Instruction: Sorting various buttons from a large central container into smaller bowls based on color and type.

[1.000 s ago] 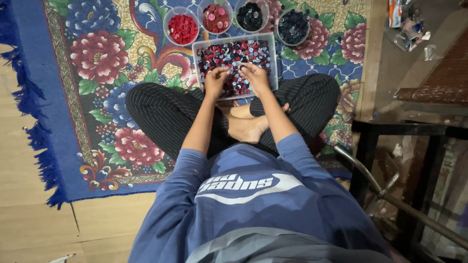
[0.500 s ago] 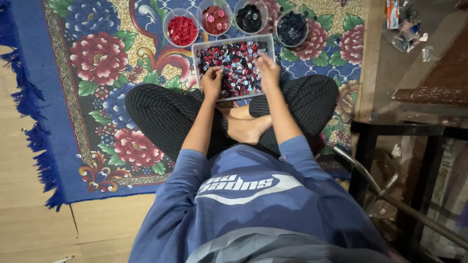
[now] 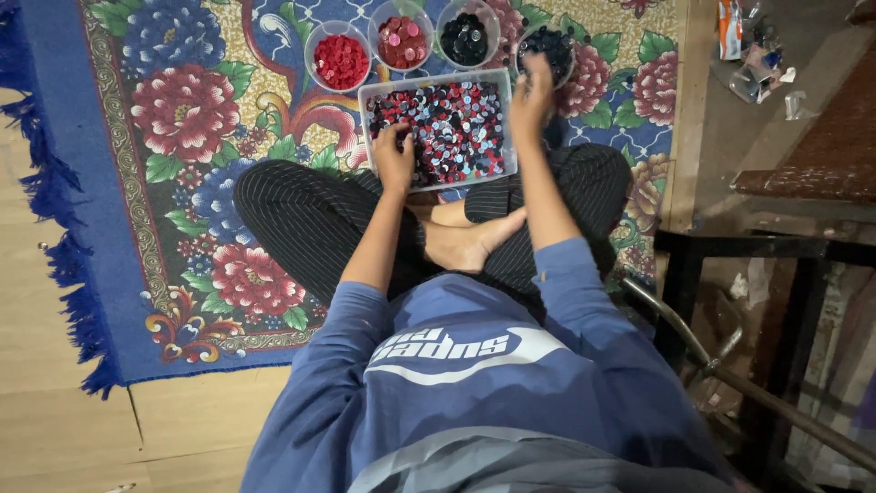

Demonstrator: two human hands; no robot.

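— Where are the hands relative to the tray?

— The clear rectangular tray (image 3: 439,131), heaped with mixed red, dark and pale blue buttons (image 3: 456,123), sits on the floral rug (image 3: 196,128) just ahead of the crossed legs. Left hand (image 3: 394,157) lies on the tray's near left corner, fingers curled down into the buttons; whether it pinches any, I cannot tell.

— And the right?

— Right hand (image 3: 532,99) is at the tray's far right corner, reaching over the rim of the round bowl of dark buttons (image 3: 545,47) just beyond. Fingers bunched narrow; anything held is hidden.

— Other bowls?

— Three more in a row along the tray's far edge: red-button bowl (image 3: 339,57) off the left corner, pink-and-red bowl (image 3: 401,38) next, black-button bowl (image 3: 467,35) after that.

— Anything to the tray's right?

— A dark glass-topped table (image 3: 803,173), well apart, past the rug's edge.
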